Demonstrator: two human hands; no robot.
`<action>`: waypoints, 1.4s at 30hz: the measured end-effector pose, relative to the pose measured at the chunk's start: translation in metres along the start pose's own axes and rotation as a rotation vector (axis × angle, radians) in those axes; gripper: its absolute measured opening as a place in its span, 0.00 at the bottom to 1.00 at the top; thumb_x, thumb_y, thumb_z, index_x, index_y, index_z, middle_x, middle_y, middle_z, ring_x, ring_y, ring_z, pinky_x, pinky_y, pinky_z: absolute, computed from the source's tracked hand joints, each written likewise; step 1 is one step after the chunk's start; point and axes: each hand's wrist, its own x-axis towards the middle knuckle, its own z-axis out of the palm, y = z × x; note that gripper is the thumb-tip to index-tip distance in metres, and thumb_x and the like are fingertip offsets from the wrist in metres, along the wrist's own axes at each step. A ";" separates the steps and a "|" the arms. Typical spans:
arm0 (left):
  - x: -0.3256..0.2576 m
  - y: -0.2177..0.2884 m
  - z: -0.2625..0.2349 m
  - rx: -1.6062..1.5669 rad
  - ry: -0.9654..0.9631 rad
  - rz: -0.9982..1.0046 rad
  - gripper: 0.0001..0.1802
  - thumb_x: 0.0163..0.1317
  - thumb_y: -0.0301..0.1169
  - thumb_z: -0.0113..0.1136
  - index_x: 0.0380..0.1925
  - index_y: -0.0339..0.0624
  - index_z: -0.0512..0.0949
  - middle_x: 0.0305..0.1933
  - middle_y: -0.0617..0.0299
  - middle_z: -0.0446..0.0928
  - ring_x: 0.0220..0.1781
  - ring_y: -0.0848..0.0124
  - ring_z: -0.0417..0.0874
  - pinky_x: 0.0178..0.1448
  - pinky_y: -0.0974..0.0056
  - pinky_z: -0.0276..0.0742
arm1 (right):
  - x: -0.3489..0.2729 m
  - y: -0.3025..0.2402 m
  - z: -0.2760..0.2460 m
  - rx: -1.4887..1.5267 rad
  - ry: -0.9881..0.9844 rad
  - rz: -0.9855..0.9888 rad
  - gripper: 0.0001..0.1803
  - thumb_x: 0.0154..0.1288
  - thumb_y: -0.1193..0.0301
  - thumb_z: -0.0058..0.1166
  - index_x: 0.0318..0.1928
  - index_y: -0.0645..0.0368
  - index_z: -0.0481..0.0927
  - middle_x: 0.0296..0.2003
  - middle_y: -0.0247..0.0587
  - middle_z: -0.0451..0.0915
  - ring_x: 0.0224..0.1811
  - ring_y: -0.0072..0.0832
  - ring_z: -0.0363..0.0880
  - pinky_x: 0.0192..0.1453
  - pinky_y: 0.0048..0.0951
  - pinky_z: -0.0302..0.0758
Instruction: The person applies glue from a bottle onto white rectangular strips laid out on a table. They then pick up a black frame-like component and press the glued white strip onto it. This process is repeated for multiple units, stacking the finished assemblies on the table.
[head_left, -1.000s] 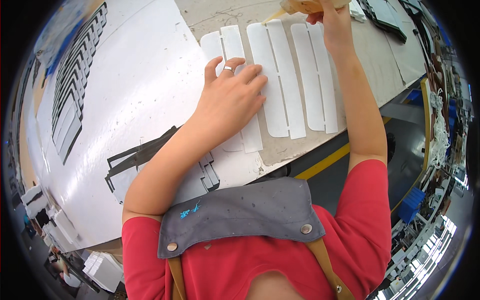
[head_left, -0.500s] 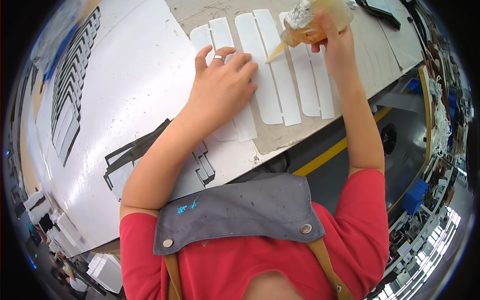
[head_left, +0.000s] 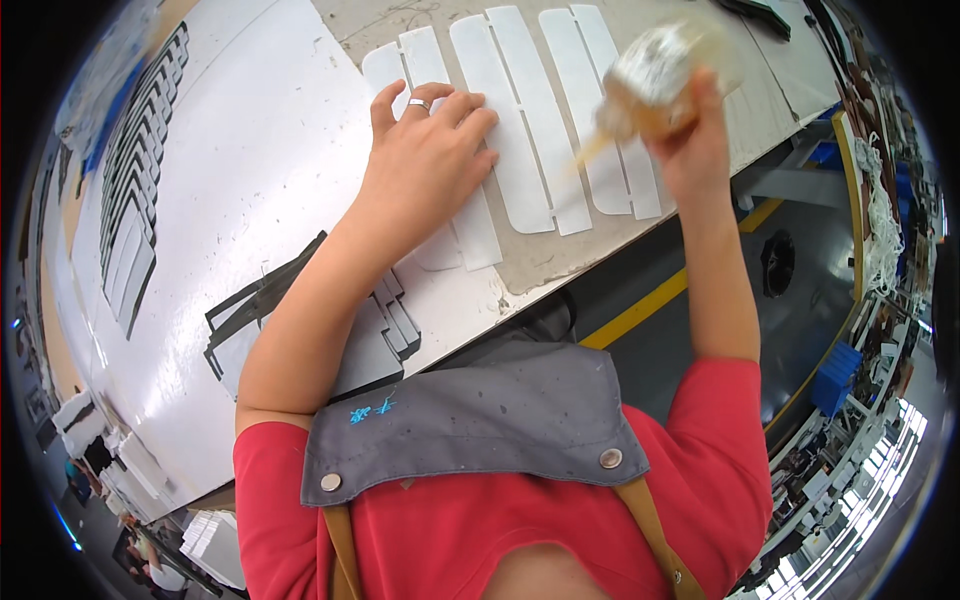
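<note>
My right hand (head_left: pixel 694 155) grips a squeeze bottle (head_left: pixel 655 75) of amber liquid, tilted so its pointed nozzle slants down and left. The bottle is blurred, and I cannot tell whether its tip touches anything. Below it lies the right-hand pair of slotted white strips (head_left: pixel 570 60). Beside that is the middle pair of long white strips (head_left: pixel 500 80), rounded at the outer corners. My left hand (head_left: pixel 428 165) rests with fingers spread over the left pair of white strips (head_left: pixel 478 230), hiding their middle. A ring is on one of its fingers.
Dark-edged white pieces (head_left: pixel 130 250) overlap in a long row at the left of the white table (head_left: pixel 250 130). Black and white cut pieces (head_left: pixel 375 340) lie under my left forearm. A dark object (head_left: pixel 755 15) sits at the far right, and a blue bin (head_left: pixel 836 378) stands beyond the table.
My right hand has brought the bottle right and downward, its nozzle moving from the middle strips toward the right ones. My left hand stays on the left strips. The whole view has shifted slightly.
</note>
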 end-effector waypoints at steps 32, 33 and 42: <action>0.002 0.001 0.000 -0.008 0.021 0.005 0.14 0.55 0.33 0.60 0.42 0.48 0.76 0.50 0.68 0.74 0.59 0.68 0.70 0.69 0.53 0.45 | 0.002 -0.005 -0.025 -0.270 -0.270 0.024 0.25 0.56 0.61 0.62 0.49 0.63 0.71 0.37 0.36 0.77 0.35 0.22 0.76 0.31 0.23 0.73; 0.001 0.001 0.000 0.001 0.022 0.007 0.14 0.55 0.33 0.60 0.42 0.48 0.76 0.50 0.68 0.74 0.59 0.68 0.70 0.69 0.53 0.45 | -0.010 -0.009 -0.024 -0.255 -0.302 -0.011 0.27 0.55 0.63 0.64 0.50 0.64 0.70 0.39 0.37 0.77 0.39 0.22 0.76 0.36 0.23 0.74; 0.001 0.000 0.001 0.025 0.022 0.016 0.13 0.57 0.34 0.58 0.43 0.49 0.76 0.50 0.68 0.75 0.59 0.68 0.69 0.69 0.54 0.45 | -0.046 -0.027 -0.030 -0.655 -0.483 -0.713 0.58 0.21 0.58 0.82 0.57 0.63 0.64 0.51 0.41 0.71 0.51 0.29 0.72 0.53 0.30 0.70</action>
